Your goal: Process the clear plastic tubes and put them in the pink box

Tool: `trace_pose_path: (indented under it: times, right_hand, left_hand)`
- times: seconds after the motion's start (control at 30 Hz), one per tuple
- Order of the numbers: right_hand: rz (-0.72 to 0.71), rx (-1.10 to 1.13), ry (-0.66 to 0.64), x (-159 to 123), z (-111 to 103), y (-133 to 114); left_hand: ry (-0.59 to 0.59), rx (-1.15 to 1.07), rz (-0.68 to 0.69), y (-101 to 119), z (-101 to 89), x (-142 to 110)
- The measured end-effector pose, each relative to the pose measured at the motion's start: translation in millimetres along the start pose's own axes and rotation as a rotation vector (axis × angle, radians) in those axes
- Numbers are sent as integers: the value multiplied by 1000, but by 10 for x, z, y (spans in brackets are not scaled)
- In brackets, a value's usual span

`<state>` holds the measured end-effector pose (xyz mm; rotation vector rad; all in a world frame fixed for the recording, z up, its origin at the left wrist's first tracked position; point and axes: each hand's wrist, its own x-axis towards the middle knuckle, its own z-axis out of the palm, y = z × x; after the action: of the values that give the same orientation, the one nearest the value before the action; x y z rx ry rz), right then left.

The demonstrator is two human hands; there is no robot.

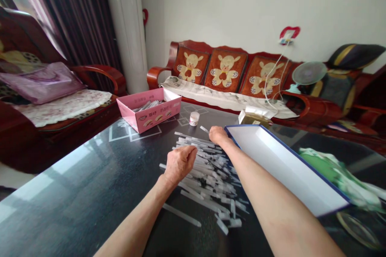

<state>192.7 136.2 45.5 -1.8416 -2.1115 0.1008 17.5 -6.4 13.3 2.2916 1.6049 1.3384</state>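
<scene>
My left hand (180,162) is closed over the left side of a loose pile of translucent white plastic tubes (208,176). The end of one slim tube (163,166) juts out at its left, apparently gripped in it. Beyond the pile, my right hand (217,135) is curled shut, and a short piece of tube (204,129) sticks out from its left side. What lies inside both fists is mostly hidden. Shorter cap-like pieces (222,225) lie at the pile's near end. One long tube (182,214) rests apart from the rest.
A pink cardboard box (158,117) holding similar tubes stands at the far left of the dark table (75,184). Beyond the pile is a small white jar (194,119). A blue-edged white tray (289,168), green-and-white cloth (328,168) and tissue box (255,117) are on the right.
</scene>
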Motion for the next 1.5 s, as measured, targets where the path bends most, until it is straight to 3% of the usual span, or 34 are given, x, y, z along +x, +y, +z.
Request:
trace_pose_path:
  times: [0.17,0.27,0.33,0.43,0.57,0.8,1.0,1.23,1.5]
  right_hand:
    - [-211,-19,40,-453,-221,-165]
    - [-468,33,144,-872,-253,-286]
    - [-504,70,205,-1121,-255,-335]
    - [-459,131,259,-1371,-290,-301]
    - [-289,347,315,-1540,-357,-88]
    - [76,1117,95,-1668,-221,60]
    - [354,1529,46,-1657,-95,-67]
    - [256,1420,96,-1700,-121,-175]
    - [94,1282,58,-1642,-220,65]
  left_hand:
    - [154,133,94,89,-61,27]
    - [115,215,212,155,-75,40]
    - [64,212,256,162,-48,35]
    - [31,136,303,112,15,21]
    - [83,102,326,23,45,21]
    - [110,245,306,21,18,16]
    - [105,301,330,300,-2,-11]
    - [69,326,350,423,70,-106]
    - [72,382,345,327,26,-79]
